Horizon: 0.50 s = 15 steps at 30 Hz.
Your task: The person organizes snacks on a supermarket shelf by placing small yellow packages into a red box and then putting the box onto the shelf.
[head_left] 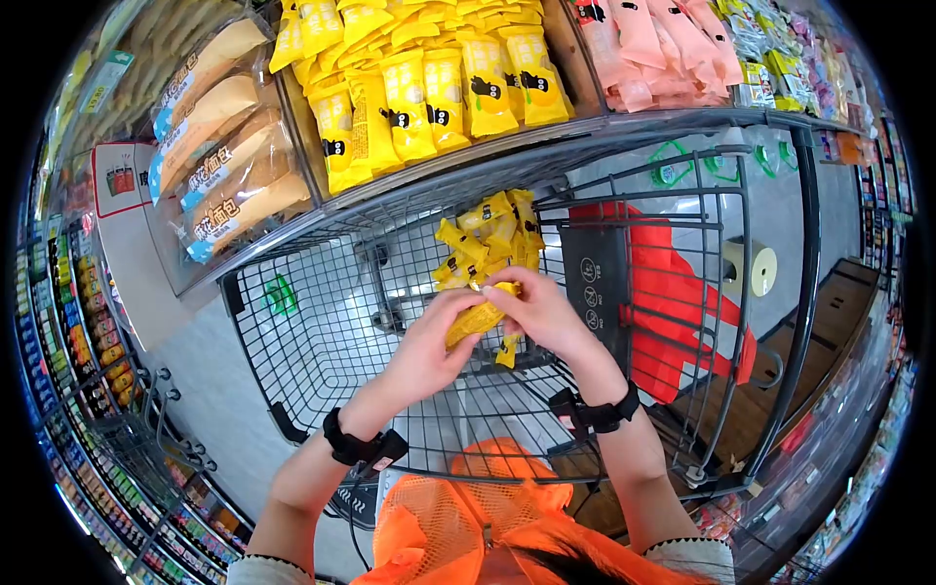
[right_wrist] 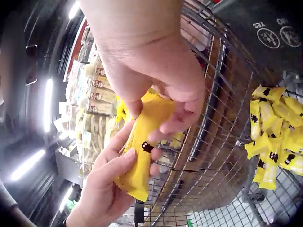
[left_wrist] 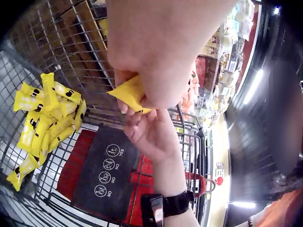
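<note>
Both hands hold one yellow snack packet (right_wrist: 144, 142) with a small black cartoon figure, above a wire shopping cart. My left hand (head_left: 426, 341) grips its lower end, thumb across the front in the right wrist view. At the upper end, my right hand (head_left: 542, 310) pinches the wrapper between thumb and fingers. In the left wrist view, the left hand (left_wrist: 149, 71) covers much of the packet (left_wrist: 130, 92), with the right hand (left_wrist: 154, 135) close behind. Below them a pile of similar yellow packets (head_left: 485, 229) lies in the cart.
The cart's wire basket (head_left: 322, 322) surrounds the pile. A dark sign panel (head_left: 595, 283) and red fabric (head_left: 663, 302) are at its right. Beyond the rim stands a display shelf with yellow packets (head_left: 419, 97), bagged bread (head_left: 229, 146) and pink packets (head_left: 663, 44).
</note>
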Each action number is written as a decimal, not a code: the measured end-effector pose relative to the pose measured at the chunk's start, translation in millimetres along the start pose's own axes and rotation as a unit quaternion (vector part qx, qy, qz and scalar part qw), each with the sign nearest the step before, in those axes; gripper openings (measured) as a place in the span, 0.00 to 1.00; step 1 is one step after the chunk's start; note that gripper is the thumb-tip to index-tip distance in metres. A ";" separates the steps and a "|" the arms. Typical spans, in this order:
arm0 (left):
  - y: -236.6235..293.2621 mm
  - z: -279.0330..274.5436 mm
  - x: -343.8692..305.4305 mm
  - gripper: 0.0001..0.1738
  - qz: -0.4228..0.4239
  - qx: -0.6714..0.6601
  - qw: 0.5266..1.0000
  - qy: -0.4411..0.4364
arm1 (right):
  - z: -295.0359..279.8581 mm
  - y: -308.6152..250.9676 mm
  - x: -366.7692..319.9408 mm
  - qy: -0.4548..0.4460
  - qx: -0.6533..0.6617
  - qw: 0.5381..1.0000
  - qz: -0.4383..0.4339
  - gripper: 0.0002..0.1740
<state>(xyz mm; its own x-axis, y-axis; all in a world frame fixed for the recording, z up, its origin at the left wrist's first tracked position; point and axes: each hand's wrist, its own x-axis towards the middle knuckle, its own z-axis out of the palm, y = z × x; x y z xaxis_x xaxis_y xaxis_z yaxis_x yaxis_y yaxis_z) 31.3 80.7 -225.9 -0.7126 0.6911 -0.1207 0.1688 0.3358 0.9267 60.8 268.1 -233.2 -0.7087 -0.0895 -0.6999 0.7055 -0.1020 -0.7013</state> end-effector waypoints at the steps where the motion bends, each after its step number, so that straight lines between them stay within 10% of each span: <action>1: 8.1 -6.7 4.1 0.26 -0.020 0.022 0.999 -0.016 | -2.6 0.6 -1.3 -0.001 -0.001 1.000 -0.001 0.17; 6: 29.9 -63.2 56.1 0.19 0.097 0.205 0.961 0.160 | -27.1 -8.6 -5.7 0.294 -0.189 0.883 -0.313 0.12; 10: 21.2 -104.2 114.2 0.26 0.036 0.345 0.893 0.285 | -23.0 -20.0 -16.5 0.279 -0.337 0.879 -0.189 0.17; 15: 10.4 -103.9 165.9 0.48 -0.145 0.406 0.887 0.168 | -6.8 0.3 -11.8 0.242 -0.390 0.870 -0.182 0.21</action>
<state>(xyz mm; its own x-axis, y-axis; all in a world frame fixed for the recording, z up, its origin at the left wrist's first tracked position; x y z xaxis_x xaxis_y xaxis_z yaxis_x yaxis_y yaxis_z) -155.9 132.4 -199.3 -0.9456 0.3169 -0.0734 0.2828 0.9124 0.2960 69.4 275.8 -226.1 -0.9329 0.2544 -0.2550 0.3599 0.6831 -0.6355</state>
